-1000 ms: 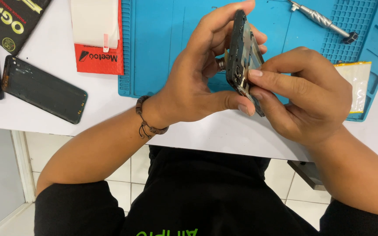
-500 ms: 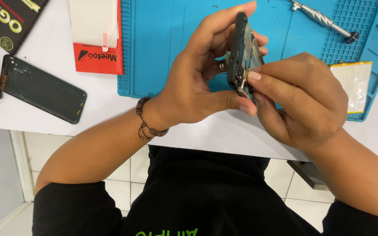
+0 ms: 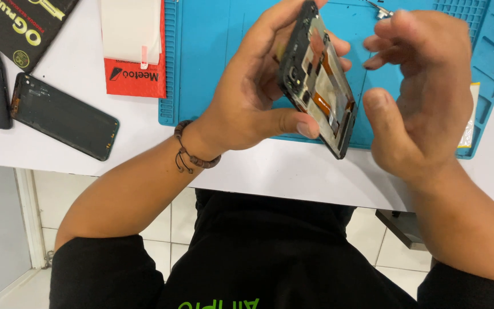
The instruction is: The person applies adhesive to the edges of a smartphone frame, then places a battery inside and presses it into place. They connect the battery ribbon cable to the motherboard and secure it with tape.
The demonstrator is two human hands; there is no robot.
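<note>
Head view: left hand (image 3: 253,97) grips the opened phone (image 3: 318,80) on edge above the blue mat (image 3: 212,68) near the bench's front edge; right hand (image 3: 421,97) hovers just beside it, fingers loose, holding nothing.

A blue silicone work mat (image 3: 212,68) lies on the white table (image 3: 281,169); the opened black phone (image 3: 318,80) shows orange ribbon inside.

Blue mat (image 3: 212,68), black back cover (image 3: 64,116), red packet (image 3: 135,74).
</note>
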